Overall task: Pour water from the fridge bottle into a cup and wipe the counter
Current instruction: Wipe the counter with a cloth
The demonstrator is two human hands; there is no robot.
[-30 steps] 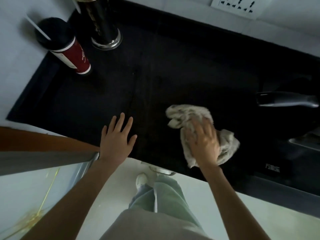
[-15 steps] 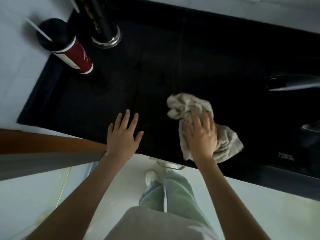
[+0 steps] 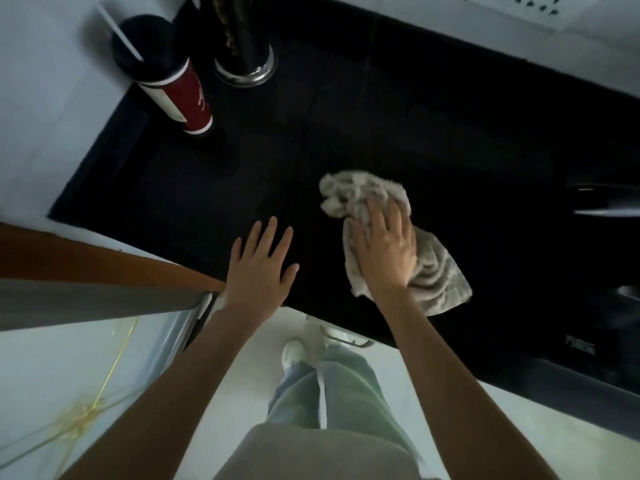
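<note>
While the grey cloth (image 3: 398,244) lies crumpled on the black counter (image 3: 433,126), the right hand (image 3: 386,252) presses down on its middle, palm flat, fingers straight and slightly spread over the folds. One bunched end of the cloth sticks out beyond the fingertips, toward the wall; the other end fans out from under the heel of the hand, near the counter's front edge.

Just beside the cloth, on its left, the left hand (image 3: 261,268) rests flat on the bare counter, fingers straight and fanned apart, thumb pointing toward the cloth. It does not touch the cloth; a strip of dark counter shows between them. Its wrist sits over the front edge.

Well apart from the cloth, in the counter's far left corner, stands a red cup (image 3: 173,81) with a dark lid and a white straw (image 3: 119,32). Next to the cup, a little nearer the cloth, is a dark cylinder on a shiny metal base (image 3: 245,65); its top is cut off by the frame.

Far to the right of the cloth, a dark glossy object (image 3: 604,199) lies at the picture's edge, too dim to identify. Below the counter edge, the person's pale green trousers (image 3: 339,386) and a white shoe (image 3: 292,351) show against a light floor.
</note>
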